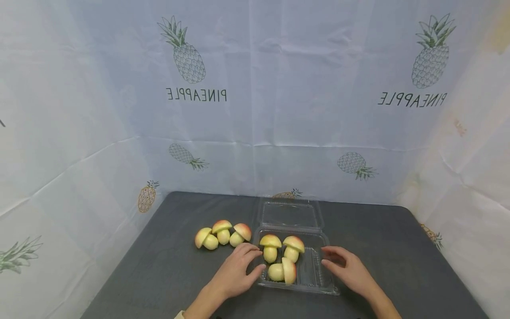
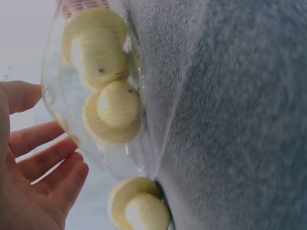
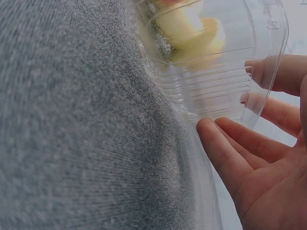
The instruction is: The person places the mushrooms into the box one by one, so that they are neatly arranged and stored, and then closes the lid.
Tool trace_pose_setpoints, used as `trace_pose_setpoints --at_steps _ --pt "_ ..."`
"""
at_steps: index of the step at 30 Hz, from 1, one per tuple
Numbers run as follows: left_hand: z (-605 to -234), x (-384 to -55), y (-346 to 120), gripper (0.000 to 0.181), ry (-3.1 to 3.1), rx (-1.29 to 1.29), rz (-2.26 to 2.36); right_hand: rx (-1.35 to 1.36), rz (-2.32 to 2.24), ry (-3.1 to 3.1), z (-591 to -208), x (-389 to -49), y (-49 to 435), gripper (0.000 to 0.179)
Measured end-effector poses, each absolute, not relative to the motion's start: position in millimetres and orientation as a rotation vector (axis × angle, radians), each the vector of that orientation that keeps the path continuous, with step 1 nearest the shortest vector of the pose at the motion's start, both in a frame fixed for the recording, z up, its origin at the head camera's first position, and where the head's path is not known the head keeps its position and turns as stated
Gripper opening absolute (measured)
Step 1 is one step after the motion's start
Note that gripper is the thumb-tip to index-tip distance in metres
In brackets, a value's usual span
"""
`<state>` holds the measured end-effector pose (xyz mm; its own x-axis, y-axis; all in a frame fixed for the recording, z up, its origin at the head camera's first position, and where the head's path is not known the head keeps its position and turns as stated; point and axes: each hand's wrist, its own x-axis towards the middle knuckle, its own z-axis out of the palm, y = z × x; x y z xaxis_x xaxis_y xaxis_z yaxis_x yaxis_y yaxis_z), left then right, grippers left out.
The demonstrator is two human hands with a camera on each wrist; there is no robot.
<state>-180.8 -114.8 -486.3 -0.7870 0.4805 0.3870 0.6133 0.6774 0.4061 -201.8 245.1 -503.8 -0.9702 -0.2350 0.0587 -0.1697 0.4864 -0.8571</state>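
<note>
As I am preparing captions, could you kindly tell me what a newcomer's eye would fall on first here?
Most likely the three yellow-and-red mushrooms in the open clear box on the dark table. Three more mushrooms sit together to the left of the box. The cloth behind shows pineapples above backwards lettering.

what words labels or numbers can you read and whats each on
"PINEAPPLE", mirrored, on the sheet under the upper left pineapple drawing.
"PINEAPPLE", mirrored, on the sheet under the upper right pineapple drawing.
Dark stroke at the head view's left edge: cut off, unreadable.
Clear container, mushroom-shaped pieces: no readable text.
Wrist views: nothing readable.
</note>
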Motion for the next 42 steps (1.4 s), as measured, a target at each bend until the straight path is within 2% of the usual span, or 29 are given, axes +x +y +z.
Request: trace_pose_setpoints --at_steps 7,16,26,42 --pt "-480.1 -183.4 -127.4 0.023 -2.593 -0.807 -0.732 -0.319 -1.521 2.639 -503.9 -202.6 243.9 0.048" --pt "-475.4 -194.0 -151.3 0.018 -2.429 -0.672 -0.627 -0.308 -1.516 2.640 -503.5 -203.0 243.7 0.048" --pt "-474.7 -211.4 -171.4 0.018 -2.261 -0.614 -0.594 -0.334 -1.522 2.645 -504.1 -203.0 243.9 0.048" --pt "-485.6 -219.7 -211.6 0.031 -2.526 -0.239 -0.606 -0.332 -1.513 2.653 -506.4 -204.4 244.2 0.047"
